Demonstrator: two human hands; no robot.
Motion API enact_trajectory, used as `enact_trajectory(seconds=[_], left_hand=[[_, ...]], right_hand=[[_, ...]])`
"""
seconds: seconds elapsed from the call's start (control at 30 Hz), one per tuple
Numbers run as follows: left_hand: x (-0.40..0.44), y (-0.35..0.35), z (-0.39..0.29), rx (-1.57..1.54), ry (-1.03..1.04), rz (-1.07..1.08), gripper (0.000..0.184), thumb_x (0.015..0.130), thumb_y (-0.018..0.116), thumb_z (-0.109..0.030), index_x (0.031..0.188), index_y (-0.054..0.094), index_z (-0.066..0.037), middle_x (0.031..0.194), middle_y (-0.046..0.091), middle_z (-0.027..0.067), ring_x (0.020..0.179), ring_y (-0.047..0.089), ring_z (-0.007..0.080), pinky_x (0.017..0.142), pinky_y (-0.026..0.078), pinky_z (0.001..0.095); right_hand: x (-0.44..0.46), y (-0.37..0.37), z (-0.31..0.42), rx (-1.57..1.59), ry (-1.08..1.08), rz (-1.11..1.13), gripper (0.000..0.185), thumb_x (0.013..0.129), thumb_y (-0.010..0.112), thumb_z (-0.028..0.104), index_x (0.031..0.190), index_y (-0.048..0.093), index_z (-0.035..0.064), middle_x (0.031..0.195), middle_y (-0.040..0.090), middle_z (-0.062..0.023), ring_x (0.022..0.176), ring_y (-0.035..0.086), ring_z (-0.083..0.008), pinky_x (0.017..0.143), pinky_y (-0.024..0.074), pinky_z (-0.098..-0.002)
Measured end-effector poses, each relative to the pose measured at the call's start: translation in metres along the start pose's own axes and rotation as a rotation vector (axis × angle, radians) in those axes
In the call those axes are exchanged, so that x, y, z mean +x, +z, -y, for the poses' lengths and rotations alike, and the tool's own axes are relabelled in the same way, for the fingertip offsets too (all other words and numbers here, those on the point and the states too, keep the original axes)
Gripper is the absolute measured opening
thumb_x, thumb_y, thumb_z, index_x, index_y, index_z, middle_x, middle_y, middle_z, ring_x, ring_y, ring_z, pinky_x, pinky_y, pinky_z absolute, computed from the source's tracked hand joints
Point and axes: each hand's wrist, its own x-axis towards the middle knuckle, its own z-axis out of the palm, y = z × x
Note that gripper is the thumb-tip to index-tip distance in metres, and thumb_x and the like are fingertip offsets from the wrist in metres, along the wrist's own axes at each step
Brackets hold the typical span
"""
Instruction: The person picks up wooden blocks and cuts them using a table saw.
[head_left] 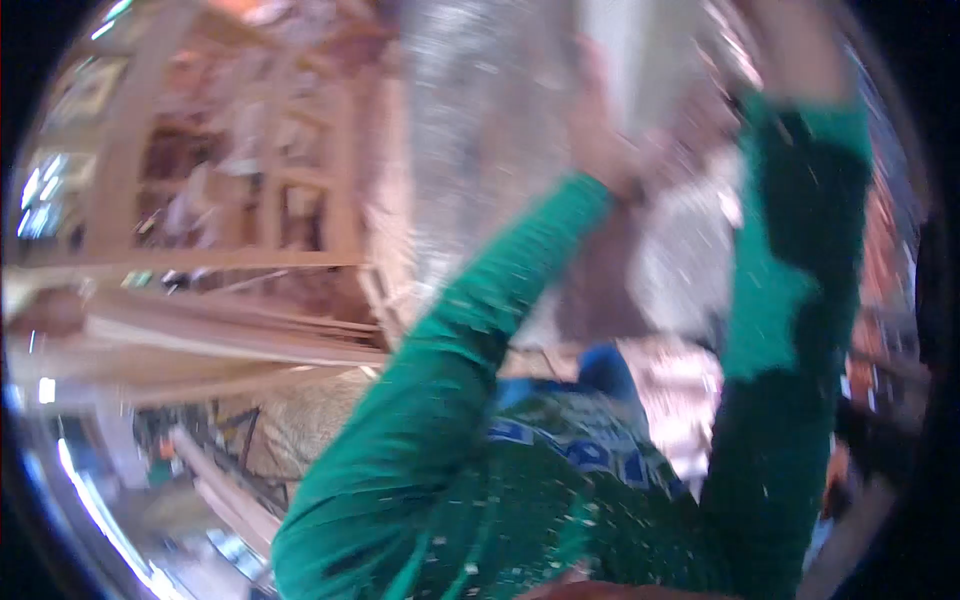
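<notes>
Motion blur smears the whole view. My left hand (603, 140) reaches up and forward from a green sleeve, against the left side of a pale, flat, board-like piece (645, 60). One finger or thumb seems to point up along that piece, but whether I grip it is unclear. At the top right, my right hand (797, 50) shows only in part above its green cuff. The frame's edge cuts off its fingers, so anything it holds is hidden. Beneath my hands lies a grey, mottled surface (460, 130).
To the left stands a wooden frame (345, 180) with openings. Long wooden boards (240, 330) lie below it. Pale chips or flecks speckle my green shirt (540, 520). Another blurred length of timber (225, 490) is at the lower left.
</notes>
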Motion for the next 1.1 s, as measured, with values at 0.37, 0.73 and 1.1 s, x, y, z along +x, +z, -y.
enact_trajectory(seconds=[0.37, 0.73, 1.1], left_hand=[[0.015, -0.013, -0.015, 0.011, 0.302, -0.174, 0.130, 0.064, 0.081, -0.022, 0.164, 0.001, -0.004, 0.168, 0.013, 0.0284, 0.151, 0.029, 0.0458, 0.122, 0.032, 0.0429], [0.031, -0.018, -0.016, -0.018, 0.268, -0.156, 0.124, 0.069, 0.079, -0.019, 0.164, 0.001, -0.004, 0.169, 0.013, 0.0266, 0.150, 0.030, 0.0459, 0.120, 0.035, 0.0447], [0.044, -0.023, -0.015, -0.034, 0.300, -0.151, 0.122, 0.071, 0.078, -0.019, 0.165, 0.002, -0.004, 0.170, 0.011, 0.0253, 0.156, 0.019, 0.0399, 0.124, 0.027, 0.0418]], right_hand=[[0.032, 0.017, 0.002, 0.061, 0.073, 0.074, 0.046, 0.096, 0.070, 0.030, 0.128, 0.068, -0.0023, 0.124, 0.071, -0.0099, 0.116, 0.065, -0.0176, 0.106, 0.0447, -0.0306], [0.038, 0.028, 0.015, -0.020, -0.135, -0.014, 0.043, 0.088, 0.078, 0.018, 0.120, 0.064, -0.0066, 0.110, 0.070, -0.0098, 0.094, 0.066, -0.0154, 0.088, 0.0523, -0.0305], [0.035, 0.042, 0.038, -0.027, -0.102, -0.105, 0.049, 0.081, 0.077, 0.012, 0.121, 0.058, -0.0090, 0.113, 0.070, -0.0183, 0.101, 0.068, -0.0242, 0.092, 0.0521, -0.0364]])
